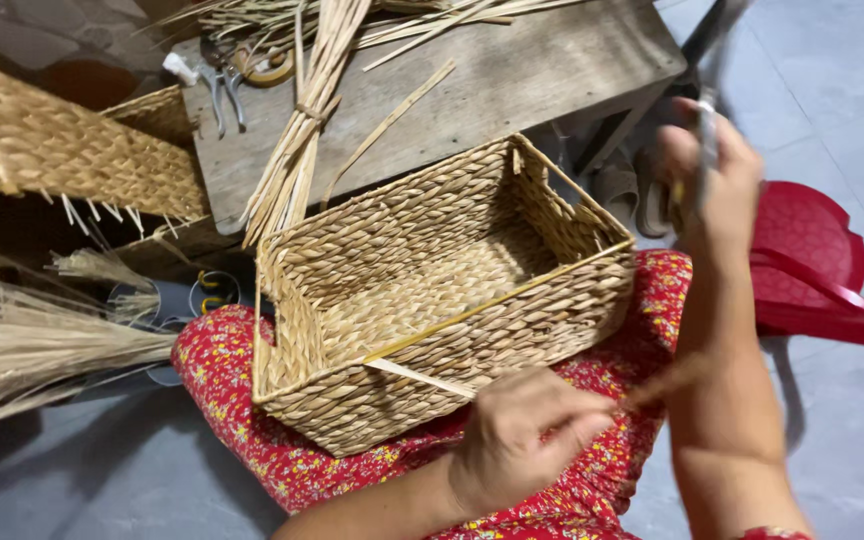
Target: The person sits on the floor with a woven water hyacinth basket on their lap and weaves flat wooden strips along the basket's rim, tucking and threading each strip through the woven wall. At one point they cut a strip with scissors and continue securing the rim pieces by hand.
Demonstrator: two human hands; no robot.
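A rectangular woven straw basket (pixel 422 290) rests on my lap, over red floral cloth (pixel 242 400). My left hand (pixel 522 435) is at its near wall, fingers pinched on a thin straw strip (pixel 417 377) that sticks out of the rim. My right hand (pixel 707 175) is raised to the right of the basket, apart from it, and grips a slim metal tool (pixel 704 150) that is blurred by motion. A yellow strip (pixel 512 297) runs along the near rim.
A low wooden table (pixel 512 80) behind the basket carries a tied straw bundle (pixel 297 130), loose strips and pliers (pixel 222 85). Another woven basket (pixel 62 145) and loose dry fibre (pixel 22 350) lie at left. A red plastic chair (pixel 812 270) stands at right.
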